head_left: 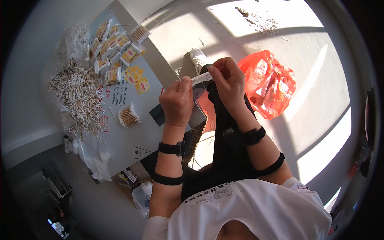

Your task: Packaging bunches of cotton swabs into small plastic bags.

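Up in front of my lap, my left hand (177, 103) and my right hand (229, 82) both pinch a clear plastic bag (202, 78), which is stretched between their fingertips. To the left, on a grey board with print, lies a loose bundle of cotton swabs (129, 116) with a single swab (113, 115) beside it. Beyond it are several yellow paper labels (140, 85). A heap of filled cotton swab packets (114, 48) sits at the board's far end. Along the left edge spreads a big pile of loose cotton swabs (80, 96).
Right of my leg, an open red plastic bag (270, 86) with packets in it stands on the sunlit floor. Scattered litter (262, 22) lies farther off. A crumpled white plastic bag (96, 162) hangs at the board's near edge, and a clear bag (143, 196) sits below.
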`<state>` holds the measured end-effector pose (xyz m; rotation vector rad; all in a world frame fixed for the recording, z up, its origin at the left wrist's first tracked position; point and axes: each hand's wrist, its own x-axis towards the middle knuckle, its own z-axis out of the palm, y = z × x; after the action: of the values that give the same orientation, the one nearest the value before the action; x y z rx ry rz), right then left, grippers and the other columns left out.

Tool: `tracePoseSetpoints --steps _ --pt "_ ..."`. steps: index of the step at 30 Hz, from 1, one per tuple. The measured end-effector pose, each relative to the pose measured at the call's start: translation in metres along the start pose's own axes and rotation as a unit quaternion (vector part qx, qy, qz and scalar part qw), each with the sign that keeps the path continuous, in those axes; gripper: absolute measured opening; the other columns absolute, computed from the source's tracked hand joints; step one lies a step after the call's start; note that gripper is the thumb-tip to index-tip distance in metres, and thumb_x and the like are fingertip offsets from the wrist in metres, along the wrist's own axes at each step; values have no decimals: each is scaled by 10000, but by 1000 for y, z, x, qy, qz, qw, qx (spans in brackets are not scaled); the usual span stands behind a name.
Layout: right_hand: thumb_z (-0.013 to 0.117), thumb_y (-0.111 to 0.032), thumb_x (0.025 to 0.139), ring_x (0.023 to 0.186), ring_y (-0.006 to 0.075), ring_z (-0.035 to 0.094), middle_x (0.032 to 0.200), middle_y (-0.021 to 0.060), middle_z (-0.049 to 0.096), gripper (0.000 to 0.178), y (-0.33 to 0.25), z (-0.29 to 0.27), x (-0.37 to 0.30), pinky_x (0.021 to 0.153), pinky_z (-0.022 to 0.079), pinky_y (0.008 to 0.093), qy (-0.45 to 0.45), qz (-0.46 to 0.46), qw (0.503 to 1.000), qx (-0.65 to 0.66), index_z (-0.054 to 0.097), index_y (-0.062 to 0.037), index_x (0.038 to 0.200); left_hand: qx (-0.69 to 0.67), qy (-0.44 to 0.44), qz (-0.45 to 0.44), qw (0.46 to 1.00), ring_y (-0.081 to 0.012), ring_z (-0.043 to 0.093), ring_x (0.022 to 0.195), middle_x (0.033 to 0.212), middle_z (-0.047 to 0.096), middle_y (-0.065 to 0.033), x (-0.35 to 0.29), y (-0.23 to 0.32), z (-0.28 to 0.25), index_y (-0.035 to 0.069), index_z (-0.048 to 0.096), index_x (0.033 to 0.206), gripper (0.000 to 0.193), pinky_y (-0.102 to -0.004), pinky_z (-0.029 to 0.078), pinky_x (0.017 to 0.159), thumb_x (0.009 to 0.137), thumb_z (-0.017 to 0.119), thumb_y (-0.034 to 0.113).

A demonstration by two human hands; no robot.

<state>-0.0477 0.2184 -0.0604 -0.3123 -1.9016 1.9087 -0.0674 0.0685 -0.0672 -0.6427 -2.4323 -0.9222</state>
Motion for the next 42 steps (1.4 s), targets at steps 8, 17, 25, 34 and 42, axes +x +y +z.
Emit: tracePoseSetpoints --steps 8,17,25,34,42 --pt "707 -153 870 568 60 445 658 -13 528 210 43 -6 -1 496 369 231 92 277 944 151 586 -13 771 69 -59 103 991 -268 575 725 734 554 -71 19 -18 49 74 580 779 89 -381 486 599 752 654 31" --pt "692 -283 888 530 81 412 674 -22 473 270 69 6 -11 437 301 240 74 491 832 249 531 -108 762 94 -168 193 962 -254 529 736 706 510 -57 12 -25 54 78 551 687 100 -364 480 637 683 644 41" --pt "647 -122 858 523 75 424 680 -18 491 137 73 15 -15 420 300 242 87 469 850 224 553 -92 763 58 -174 200 963 -256 529 745 718 516 -63 9 -27 41 66 584 729 76 -359 480 661 698 645 33" --pt "653 -127 856 509 81 460 640 -1 520 159 77 15 -29 411 337 255 73 437 873 203 584 -58 731 84 -228 195 950 -244 529 791 764 524 -58 1 -21 22 64 613 786 51 -358 481 704 740 631 49" --pt "661 -87 859 555 83 508 657 9 570 101 59 19 -45 489 391 254 64 411 878 238 664 -4 800 82 -220 194 952 -245 536 807 790 542 -53 -6 -25 3 70 626 816 71 -364 478 717 745 627 64"
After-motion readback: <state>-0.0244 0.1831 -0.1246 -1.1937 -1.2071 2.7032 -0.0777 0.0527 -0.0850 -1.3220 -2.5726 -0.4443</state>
